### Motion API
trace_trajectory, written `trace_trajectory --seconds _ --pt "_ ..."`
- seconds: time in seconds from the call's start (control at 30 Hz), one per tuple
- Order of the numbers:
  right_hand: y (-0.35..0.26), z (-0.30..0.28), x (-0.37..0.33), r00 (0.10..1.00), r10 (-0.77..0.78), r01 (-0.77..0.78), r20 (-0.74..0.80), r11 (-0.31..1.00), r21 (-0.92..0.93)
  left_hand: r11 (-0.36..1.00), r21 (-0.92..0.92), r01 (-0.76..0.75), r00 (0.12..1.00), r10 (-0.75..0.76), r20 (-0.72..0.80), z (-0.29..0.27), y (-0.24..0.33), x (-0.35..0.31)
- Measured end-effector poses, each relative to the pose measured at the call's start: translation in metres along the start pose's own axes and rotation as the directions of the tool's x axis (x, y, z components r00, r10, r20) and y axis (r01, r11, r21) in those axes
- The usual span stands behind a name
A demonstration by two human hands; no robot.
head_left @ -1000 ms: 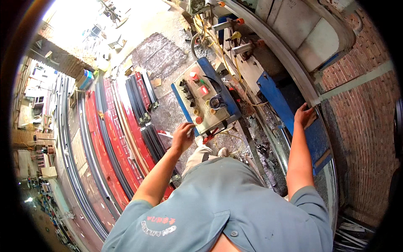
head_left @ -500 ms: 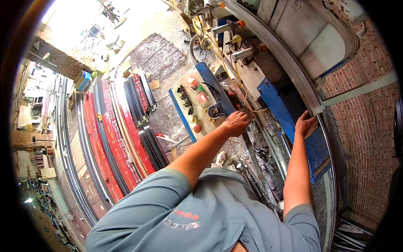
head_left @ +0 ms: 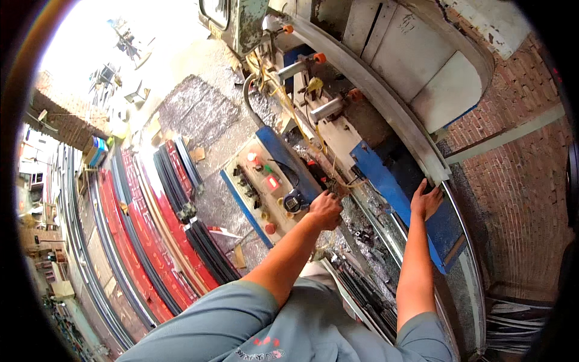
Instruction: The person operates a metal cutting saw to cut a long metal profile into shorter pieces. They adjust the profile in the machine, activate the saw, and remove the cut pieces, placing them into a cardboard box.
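Note:
My left hand (head_left: 325, 210) is at the near right corner of a control box (head_left: 241, 208) with a pale face, blue edges, red and yellow buttons and a round dark dial. Its fingers are curled; what lies under them is hidden. My right hand (head_left: 426, 201) rests at the near end of a long, curved-looking grey metal profile (head_left: 386, 99). Its fingers are stretched apart, touching the profile's end above a blue machine plate (head_left: 443, 241).
Clamping cylinders with orange caps (head_left: 318, 58) line the machine beside yellow hoses. Long red-wrapped profiles (head_left: 145, 232) and dark bars lie on the floor at left. A brick wall (head_left: 512, 199) stands at right. Metal offcuts (head_left: 368, 289) lie beside my body.
The view has shifted, so the machine and control box appear further left and slightly lower. Both hands stay at about the same places on the machine.

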State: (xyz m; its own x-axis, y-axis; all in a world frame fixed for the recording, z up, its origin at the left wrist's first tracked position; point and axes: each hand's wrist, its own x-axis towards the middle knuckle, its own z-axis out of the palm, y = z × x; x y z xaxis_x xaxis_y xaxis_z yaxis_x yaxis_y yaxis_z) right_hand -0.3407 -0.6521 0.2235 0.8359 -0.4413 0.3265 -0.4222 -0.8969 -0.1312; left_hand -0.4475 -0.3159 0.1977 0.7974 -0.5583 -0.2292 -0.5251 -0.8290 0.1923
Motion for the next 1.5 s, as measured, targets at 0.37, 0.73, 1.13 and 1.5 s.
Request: trace_trajectory --seconds 0.37,0.73,1.13,1.5 --pt "-0.007 -0.004 -0.005 0.990 -0.049 0.065 -0.131 0.991 0.113 0.996 -0.061 0.059 0.998 -0.056 0.042 0.007 -0.003 0.003" --pt "-0.003 -0.006 -0.009 0.998 0.004 0.001 -0.070 0.998 0.070 0.997 -0.030 0.067 0.997 -0.066 0.043 0.003 0.002 0.003" --pt "-0.003 -0.006 -0.004 0.998 -0.006 0.007 0.068 1.000 -0.023 0.990 -0.015 0.141 0.990 -0.140 0.027 0.024 -0.001 0.009" --pt "-0.001 -0.010 -0.006 0.993 0.006 -0.018 0.121 0.995 0.099 0.984 -0.042 0.171 0.985 -0.171 0.007 0.015 0.006 0.004"
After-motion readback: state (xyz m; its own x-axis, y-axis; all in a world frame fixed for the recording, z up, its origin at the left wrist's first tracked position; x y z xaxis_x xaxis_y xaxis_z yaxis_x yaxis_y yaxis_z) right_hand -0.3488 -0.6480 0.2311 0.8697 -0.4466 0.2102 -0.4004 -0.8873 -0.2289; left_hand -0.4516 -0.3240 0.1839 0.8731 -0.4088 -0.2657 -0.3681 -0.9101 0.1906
